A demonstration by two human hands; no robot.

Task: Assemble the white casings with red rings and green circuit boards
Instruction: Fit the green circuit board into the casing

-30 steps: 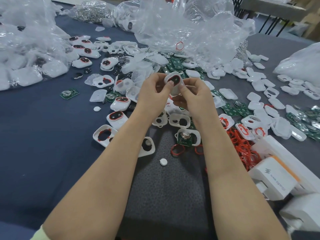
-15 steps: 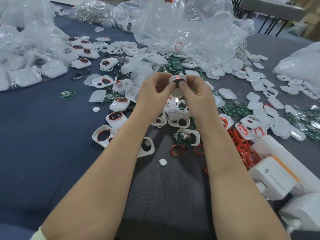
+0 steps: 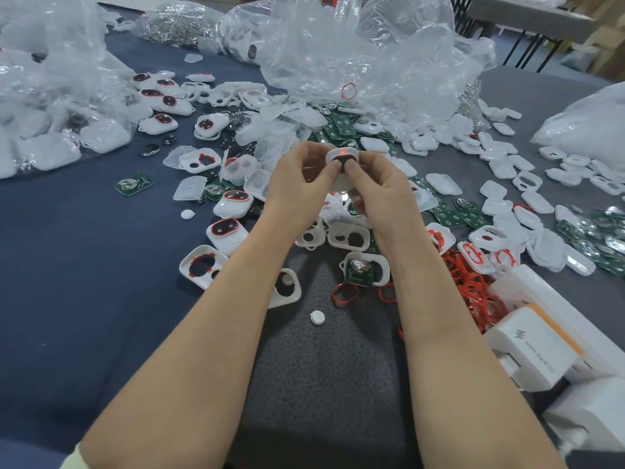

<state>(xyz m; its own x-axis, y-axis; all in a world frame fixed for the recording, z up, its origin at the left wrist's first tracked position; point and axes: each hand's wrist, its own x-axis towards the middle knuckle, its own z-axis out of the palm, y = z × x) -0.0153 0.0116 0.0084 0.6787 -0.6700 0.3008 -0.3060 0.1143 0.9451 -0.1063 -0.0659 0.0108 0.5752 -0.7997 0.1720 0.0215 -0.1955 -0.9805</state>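
Centrally, raised over the table (image 3: 67,265): one white casing (image 3: 342,154), small red light showing, pinched by left hand (image 3: 297,187) and right hand (image 3: 380,192), thumbs on its dark window. Near right: heap of red rings (image 3: 473,292). Far centre: green circuit boards (image 3: 340,130) among loose shells.

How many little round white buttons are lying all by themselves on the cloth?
2. One white button lies on the grey cloth between the left arm and right arm. The other button lies farther left on the blue cloth. More may hide in the piles.
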